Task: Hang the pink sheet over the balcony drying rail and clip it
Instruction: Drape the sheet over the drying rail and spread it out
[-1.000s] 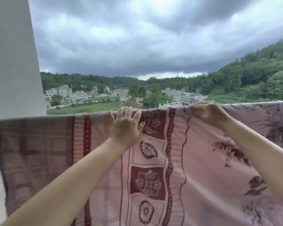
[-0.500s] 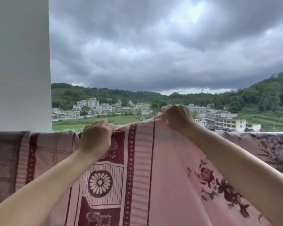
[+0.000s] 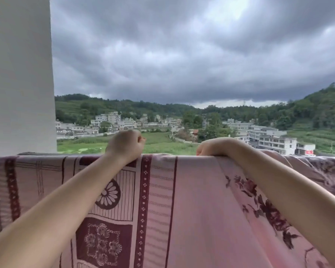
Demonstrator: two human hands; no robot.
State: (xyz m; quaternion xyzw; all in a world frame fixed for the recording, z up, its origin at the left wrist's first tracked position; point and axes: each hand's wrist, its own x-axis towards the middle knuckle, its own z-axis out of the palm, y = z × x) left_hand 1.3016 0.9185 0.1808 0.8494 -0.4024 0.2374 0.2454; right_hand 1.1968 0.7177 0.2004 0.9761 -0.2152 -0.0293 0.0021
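**Pink sheet draped across the rail, both hands over its top edge**

Pink sheet (image 3: 191,209) spread wide across the lower half of the head view, hanging down toward the camera from a straight top fold that runs nearly edge to edge. Patterned in bands: plaid checks at far left, maroon panels with daisy-like rosettes left of centre, a dotted maroon stripe down the middle, plain pink to the right of that, dark floral sprigs further right. Drying rail itself almost wholly covered (only a short dark strip (image 3: 37,153) showing above the cloth at left, next to the pillar). No clip visible anywhere along the fold.

White pillar (image 3: 19,74) filling the left edge from top down to the sheet's upper line. Beyond the fold: heavy grey cloud, wooded hills, a cluster of pale buildings, green fields.

Two bare forearms reaching up from the bottom corners, lying against the cloth.

Left hand (image 3: 125,145) raised just above the fold left of centre, wrist resting on the sheet, fingers curled into a fist; cannot tell whether any cloth is caught inside, since the knuckles face away and nothing shows between the fingers.

Right hand (image 3: 211,147) bent over the fold right of centre, wrist on the top edge, fingers hooked down the far side and hidden there; cannot tell whether gripping the fabric or merely curled behind it.
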